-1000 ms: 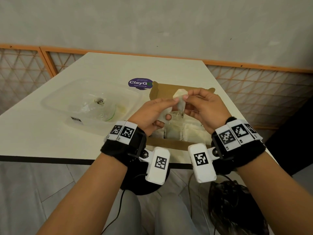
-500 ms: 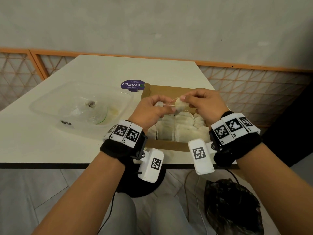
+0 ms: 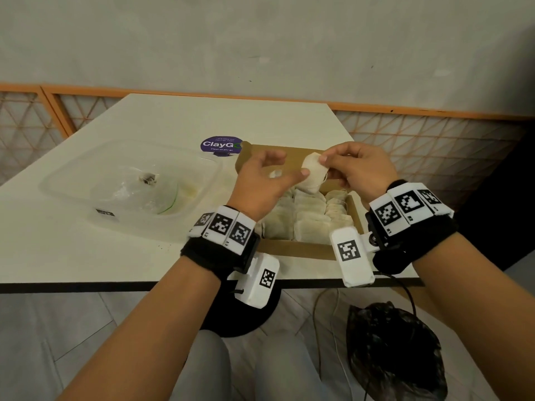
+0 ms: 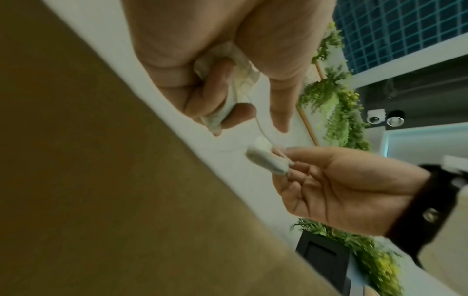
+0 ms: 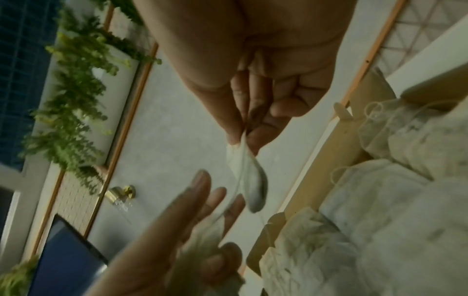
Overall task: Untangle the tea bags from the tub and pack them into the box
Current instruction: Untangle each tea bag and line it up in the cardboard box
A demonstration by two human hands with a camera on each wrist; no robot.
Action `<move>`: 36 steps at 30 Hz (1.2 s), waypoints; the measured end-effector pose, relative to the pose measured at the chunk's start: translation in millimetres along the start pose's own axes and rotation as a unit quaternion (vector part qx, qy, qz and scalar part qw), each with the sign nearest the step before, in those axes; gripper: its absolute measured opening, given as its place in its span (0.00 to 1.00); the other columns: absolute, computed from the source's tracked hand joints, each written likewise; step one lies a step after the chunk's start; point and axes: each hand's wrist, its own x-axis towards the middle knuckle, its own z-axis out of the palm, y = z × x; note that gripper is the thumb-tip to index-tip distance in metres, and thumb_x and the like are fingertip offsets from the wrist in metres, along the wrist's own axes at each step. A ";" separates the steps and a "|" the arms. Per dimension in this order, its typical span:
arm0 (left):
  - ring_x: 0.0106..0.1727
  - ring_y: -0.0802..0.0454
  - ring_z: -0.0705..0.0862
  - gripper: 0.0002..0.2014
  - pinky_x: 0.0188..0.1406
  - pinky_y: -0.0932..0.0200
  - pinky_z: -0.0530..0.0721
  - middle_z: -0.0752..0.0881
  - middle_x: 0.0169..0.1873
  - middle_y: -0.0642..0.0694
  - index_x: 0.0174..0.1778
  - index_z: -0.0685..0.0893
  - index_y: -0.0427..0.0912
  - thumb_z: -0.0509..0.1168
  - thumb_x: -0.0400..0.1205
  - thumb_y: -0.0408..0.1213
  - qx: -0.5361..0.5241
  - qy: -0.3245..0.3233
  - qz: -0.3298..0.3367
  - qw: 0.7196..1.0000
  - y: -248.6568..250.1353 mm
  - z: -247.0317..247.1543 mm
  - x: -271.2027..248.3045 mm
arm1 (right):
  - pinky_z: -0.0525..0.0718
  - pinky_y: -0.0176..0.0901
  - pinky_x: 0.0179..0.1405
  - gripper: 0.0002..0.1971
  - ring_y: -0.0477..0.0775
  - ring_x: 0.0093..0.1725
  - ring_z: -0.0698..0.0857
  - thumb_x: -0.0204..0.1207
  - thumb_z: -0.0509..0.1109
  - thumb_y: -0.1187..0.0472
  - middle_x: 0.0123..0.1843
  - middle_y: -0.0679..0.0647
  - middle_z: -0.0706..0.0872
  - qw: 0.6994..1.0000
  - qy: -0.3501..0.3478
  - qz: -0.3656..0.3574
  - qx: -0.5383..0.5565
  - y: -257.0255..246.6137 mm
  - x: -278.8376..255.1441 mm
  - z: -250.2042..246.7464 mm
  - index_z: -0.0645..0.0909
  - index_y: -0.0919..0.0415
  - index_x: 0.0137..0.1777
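My right hand [image 3: 325, 166] pinches the top of a white tea bag [image 3: 312, 176] between thumb and forefinger, above the far part of the brown cardboard box [image 3: 292, 248]. The same tea bag [image 5: 249, 180] hangs down from those fingertips in the right wrist view. My left hand [image 3: 285, 170] is just left of it, thumb tip touching the bag. Its lower fingers curl round a second tea bag [image 4: 222, 104]. A thin string [image 4: 262, 130] runs from that one to the pinched tea bag [image 4: 268, 163]. Several packed tea bags [image 3: 308, 218] fill the box.
A clear plastic tub [image 3: 66, 180] with a crumpled clear bag [image 3: 144, 192] inside stands left of the box. A purple sticker [image 3: 221, 145] lies behind them. The table's front edge [image 3: 115, 286] runs below my wrists; a black bag [image 3: 396, 351] sits on the floor.
Both hands have lifted the tea bag higher over the box. The string stretched between them half a second ago is slack, and my left thumb and forefinger have spread apart.
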 end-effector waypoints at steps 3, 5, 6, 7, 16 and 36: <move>0.55 0.59 0.82 0.18 0.50 0.55 0.83 0.83 0.48 0.56 0.47 0.80 0.49 0.80 0.68 0.44 0.052 -0.029 0.031 0.998 1.8 11.0 -4.2 | 0.84 0.36 0.31 0.05 0.48 0.29 0.87 0.72 0.73 0.67 0.30 0.53 0.87 1.000 0.000 0.003 0.009 -2.8 -1.3 2.0 0.80 0.61 0.37; 0.47 0.58 0.84 0.15 0.44 0.60 0.82 0.84 0.45 0.53 0.46 0.81 0.45 0.79 0.70 0.40 0.071 -0.073 0.031 0.994 4.1 16.1 -4.4 | 0.88 0.39 0.33 0.05 0.53 0.33 0.89 0.73 0.72 0.69 0.31 0.56 0.88 0.998 -0.024 0.018 0.047 -6.2 -3.8 3.6 0.81 0.63 0.37; 0.40 0.60 0.84 0.14 0.38 0.63 0.81 0.85 0.43 0.50 0.47 0.81 0.42 0.78 0.72 0.37 0.071 -0.087 0.026 0.993 4.8 17.5 -3.1 | 0.88 0.38 0.34 0.05 0.53 0.36 0.90 0.73 0.71 0.70 0.32 0.56 0.89 0.997 -0.041 0.021 0.058 -7.5 -4.4 3.6 0.81 0.63 0.37; 0.32 0.62 0.82 0.12 0.31 0.66 0.79 0.85 0.41 0.48 0.49 0.81 0.40 0.76 0.73 0.34 0.061 -0.091 0.016 0.994 5.8 17.2 -1.4 | 0.88 0.38 0.37 0.05 0.52 0.38 0.90 0.73 0.71 0.69 0.34 0.57 0.90 0.997 -0.055 0.019 0.058 -9.7 -5.2 2.8 0.82 0.63 0.37; 0.20 0.61 0.72 0.08 0.14 0.71 0.63 0.86 0.39 0.42 0.50 0.85 0.40 0.70 0.77 0.27 -0.036 -0.180 -0.138 0.973 15.2 8.4 -0.6 | 0.79 0.47 0.44 0.06 0.52 0.43 0.86 0.67 0.78 0.57 0.43 0.56 0.89 0.980 -0.157 0.073 -0.100 -8.8 -3.3 -18.5 0.87 0.55 0.43; 0.22 0.63 0.73 0.02 0.13 0.72 0.60 0.86 0.41 0.51 0.49 0.80 0.44 0.65 0.82 0.34 -0.244 -0.065 -0.212 0.944 -18.6 -14.5 -6.2 | 0.75 0.34 0.40 0.18 0.46 0.33 0.78 0.68 0.77 0.62 0.29 0.54 0.84 0.975 -0.115 0.093 -0.163 37.8 -36.8 -53.7 0.82 0.54 0.57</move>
